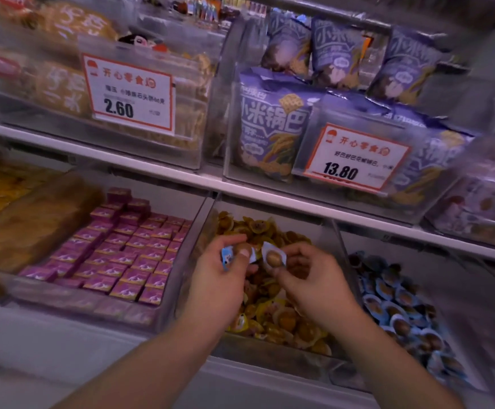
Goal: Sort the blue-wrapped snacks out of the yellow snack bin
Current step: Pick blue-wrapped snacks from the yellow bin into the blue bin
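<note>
Both hands were positioned over the yellow snack bin on the lower shelf. The left hand pinched a blue-wrapped snack between thumb and fingers, its grip closed narrowly around the piece. The right hand pinched a second blue-wrapped snack at its fingertips, grip likewise narrow, with the packet's clear face turned toward the camera. The two packets sat just beside each other above the middle of the bin, clear of the yellow-wrapped pieces below.

The relation governing the coming move: the blue snack bin lay directly to the right of the yellow one, separated by a clear divider wall. The right hand was nearer to it; the left hand would have to cross over the yellow bin to reach it. In the inspector's judgement, both held packets were ready for transfer rightward. Whether further blue pieces remained buried among the yellow ones could not be determined.
</note>
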Tool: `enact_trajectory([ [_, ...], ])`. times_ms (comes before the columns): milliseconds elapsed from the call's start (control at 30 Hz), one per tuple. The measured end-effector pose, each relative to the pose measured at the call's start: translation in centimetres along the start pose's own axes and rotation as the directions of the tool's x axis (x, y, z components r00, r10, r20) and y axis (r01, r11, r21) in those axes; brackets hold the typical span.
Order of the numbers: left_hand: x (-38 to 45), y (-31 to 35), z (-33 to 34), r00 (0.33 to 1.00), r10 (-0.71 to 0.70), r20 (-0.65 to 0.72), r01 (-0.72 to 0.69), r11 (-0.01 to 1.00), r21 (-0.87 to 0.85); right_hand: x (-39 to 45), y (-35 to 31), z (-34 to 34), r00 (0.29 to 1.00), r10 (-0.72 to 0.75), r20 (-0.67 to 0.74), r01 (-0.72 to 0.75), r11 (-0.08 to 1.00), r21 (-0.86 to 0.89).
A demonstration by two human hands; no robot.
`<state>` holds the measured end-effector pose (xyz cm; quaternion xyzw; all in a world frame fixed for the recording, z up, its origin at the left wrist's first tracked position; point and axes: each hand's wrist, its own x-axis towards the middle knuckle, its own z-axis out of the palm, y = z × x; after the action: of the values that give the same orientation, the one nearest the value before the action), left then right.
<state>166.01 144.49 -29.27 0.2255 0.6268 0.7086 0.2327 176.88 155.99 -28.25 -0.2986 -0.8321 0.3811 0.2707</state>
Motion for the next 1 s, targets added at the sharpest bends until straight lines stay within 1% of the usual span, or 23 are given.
enact_trajectory([
  [33, 0.0, -0.3, 0.5, 1.0, 0.017, -0.023, -0.017, 1.0, 0.011, -0.7, -0.3, -0.4, 0.997, 0.073, -0.023, -0.07, 0.991, 0.112],
  [67, 0.0, -0.6, 1.1, 0.999, 0.024, -0.037, -0.024, 1.0, 0.009, -1.4, -0.5, -0.6, 0.987, 0.16, -0.006, -0.153, 0.953, 0.26],
  [100, -0.1, -1.0, 1.7, 0.999, 0.033, -0.042, -0.032, 0.999, 0.019, -2.1, -0.7, -0.5, 0.965, 0.253, 0.068, -0.256, 0.856, 0.449],
  [133, -0.4, -1.3, 2.4, 0.998, 0.053, -0.037, -0.051, 0.998, 0.038, -2.7, -1.1, -0.3, 0.928, 0.315, 0.197, -0.365, 0.674, 0.642],
  [167, -0.7, -1.6, 3.1, 0.996, 0.086, -0.014, -0.085, 0.993, 0.08, -3.0, -1.6, -0.1, 0.882, 0.336, 0.33, -0.46, 0.462, 0.758],
  [200, -1.1, -1.9, 3.7, 0.989, 0.147, 0.027, -0.149, 0.976, 0.158, -3.2, -2.1, 0.0, 0.84, 0.342, 0.421, -0.52, 0.287, 0.805],
  [233, -1.7, -2.0, 4.3, 0.969, 0.23, 0.087, -0.245, 0.931, 0.269, -3.3, -2.3, 0.1, 0.814, 0.359, 0.456, -0.538, 0.173, 0.825],
  [267, -2.2, -1.8, 4.9, 0.932, 0.319, 0.171, -0.362, 0.849, 0.386, -3.3, -2.4, -0.1, 0.802, 0.39, 0.451, -0.528, 0.113, 0.841],
  [300, -2.6, -1.7, 5.5, 0.884, 0.386, 0.265, -0.468, 0.747, 0.473, -3.3, -2.3, -0.3, 0.805, 0.414, 0.424, -0.505, 0.103, 0.857],
  [333, -2.7, -1.6, 6.0, 0.84, 0.419, 0.345, -0.542, 0.665, 0.514, -3.3, -2.2, -0.7, 0.821, 0.422, 0.383, -0.474, 0.13, 0.871],
  [367, -2.8, -1.2, 6.4, 0.817, 0.417, 0.397, -0.575, 0.636, 0.515, -3.3, -2.0, -1.0, 0.846, 0.42, 0.328, -0.434, 0.183, 0.882],
  [433, -2.8, -0.6, 7.0, 0.801, 0.398, 0.447, -0.584, 0.683, 0.439, -3.3, -1.4, -2.1, 0.879, 0.421, 0.225, -0.359, 0.272, 0.893],
  [467, -2.9, -0.4, 7.2, 0.78, 0.41, 0.473, -0.603, 0.695, 0.392, -3.3, -1.1, -3.0, 0.89, 0.416, 0.188, -0.329, 0.301, 0.895],
  [500, -3.0, -0.3, 7.4, 0.743, 0.442, 0.503, -0.645, 0.675, 0.359, -3.2, -0.8, -3.9, 0.904, 0.394, 0.165, -0.303, 0.321, 0.897],
  [533, -3.2, -0.4, 7.6, 0.701, 0.472, 0.535, -0.688, 0.645, 0.332, -3.2, -0.6, -4.9, 0.917, 0.368, 0.154, -0.284, 0.33, 0.9],
  [600, -3.2, -0.7, 7.9, 0.637, 0.483, 0.601, -0.741, 0.598, 0.305, -3.2, 0.1, -6.7, 0.929, 0.34, 0.149, -0.261, 0.313, 0.913],
  [700, -2.7, -1.4, 8.5, 0.577, 0.446, 0.684, -0.773, 0.568, 0.282, -3.1, 1.6, -8.2, 0.93, 0.346, 0.122, -0.232, 0.296, 0.926],
  [767, -2.3, -1.6, 8.8, 0.56, 0.451, 0.695, -0.782, 0.565, 0.263, -2.8, 3.0, -9.0, 0.932, 0.351, 0.087, -0.205, 0.315, 0.927],
  [833, -1.7, -1.6, 8.9, 0.563, 0.466, 0.683, -0.783, 0.566, 0.259, -2.0, 4.7, -10.1, 0.928, 0.372, 0.006, -0.157, 0.376, 0.913],
  [867, -1.4, -1.7, 8.9, 0.573, 0.474, 0.669, -0.78, 0.565, 0.269, -1.5, 5.7, -10.7, 0.915, 0.401, -0.05, -0.148, 0.447, 0.882],
  [933, -0.7, -1.9, 8.4, 0.616, 0.475, 0.629, -0.758, 0.574, 0.31, -0.1, 7.8, -11.6, 0.865, 0.479, -0.149, -0.213, 0.62, 0.755],
  [967, -0.4, -2.0, 8.1, 0.641, 0.469, 0.607, -0.742, 0.581, 0.335, 0.7, 8.7, -11.8, 0.844, 0.507, -0.173, -0.259, 0.669, 0.696],
  [1000, 0.0, -2.1, 7.6, 0.661, 0.465, 0.589, -0.73, 0.581, 0.36, 1.5, 9.5, -11.7, 0.837, 0.522, -0.164, -0.299, 0.687, 0.662],
])
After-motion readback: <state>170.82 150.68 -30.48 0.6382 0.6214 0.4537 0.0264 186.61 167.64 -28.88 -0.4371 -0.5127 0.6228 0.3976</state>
